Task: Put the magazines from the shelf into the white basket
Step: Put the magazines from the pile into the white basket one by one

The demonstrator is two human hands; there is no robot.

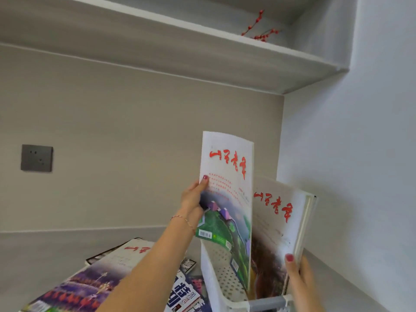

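Both hands worked at the white basket (216,278): the left hand (193,199) pinched a magazine (227,188) standing upright, long axis vertical, title at top, its lower end inside, while the right hand (297,275) gripped the tilted magazines (279,219) already there. More lay stacked (94,280) alongside.
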